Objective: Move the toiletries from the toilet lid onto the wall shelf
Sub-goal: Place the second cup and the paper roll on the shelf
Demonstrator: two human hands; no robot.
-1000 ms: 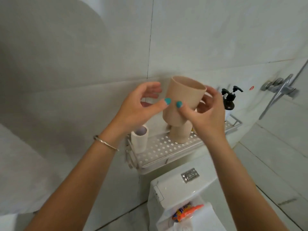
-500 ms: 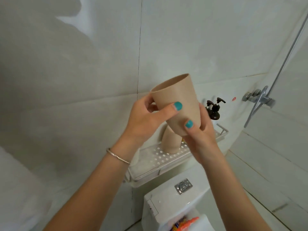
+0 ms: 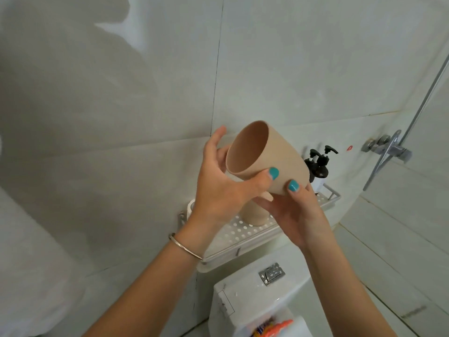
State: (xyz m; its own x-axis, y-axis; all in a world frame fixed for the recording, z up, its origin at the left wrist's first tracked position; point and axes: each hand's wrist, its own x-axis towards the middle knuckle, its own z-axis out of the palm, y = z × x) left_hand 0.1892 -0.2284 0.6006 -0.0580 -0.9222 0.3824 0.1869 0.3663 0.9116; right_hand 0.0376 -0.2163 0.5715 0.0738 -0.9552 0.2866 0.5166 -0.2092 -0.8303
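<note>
Beige cup (image 3: 267,156) tilted with its mouth toward the camera, held above the wall shelf (image 3: 245,235), left hand (image 3: 218,188) gripped it near the rim, right hand (image 3: 296,210) cradled its base, second cup (image 3: 255,214) stood on the shelf

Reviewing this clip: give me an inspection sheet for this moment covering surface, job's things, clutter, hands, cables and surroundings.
Surface: perforated white wall shelf above the toilet tank.
Job's things: beige cup held in the air, tilted, mouth toward the camera, empty inside; second beige cup standing on the shelf; orange packaged items at the bottom edge, too cropped to identify.
Clutter: two dark pump bottles at the shelf's right end; a white roll at its left end, mostly hidden.
Hands: left hand grips the held cup near its rim; right hand holds its base.
Cables: nothing seen.
Surroundings: pale tiled wall, chrome shower valve, flush button.
</note>
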